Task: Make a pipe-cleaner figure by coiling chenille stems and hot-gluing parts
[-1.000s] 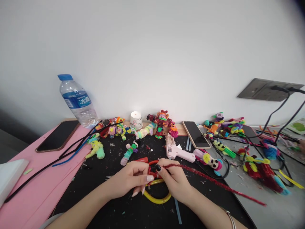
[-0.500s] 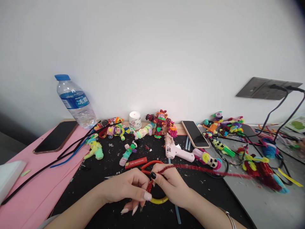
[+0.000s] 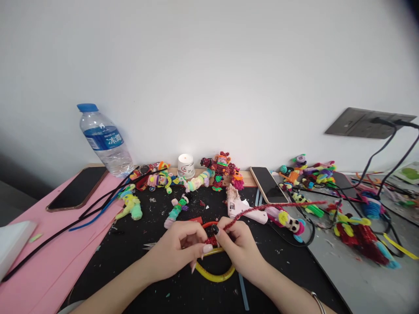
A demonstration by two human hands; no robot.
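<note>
A red tinsel pipe cleaner runs between my two hands, its free end sticking out to the right above the table. My left hand is closed, pinching the short wound part of it between thumb and fingers. With thumb and index finger, my right hand grips the same pipe cleaner close beside the left. Under the hands lie a yellow loop and an orange loop, partly hidden. Pointed metal blades poke out left of my left hand; whether they join the loops is hidden.
A pink glue gun lies behind my right hand, a glue stick in front. Several pipe-cleaner figures line the black mat. Phones, a paper cup, a water bottle and cables surround it.
The pipe cleaner's free end has swung up from low on the right. Both hands have risen slightly, and more of the yellow loop shows below them.
</note>
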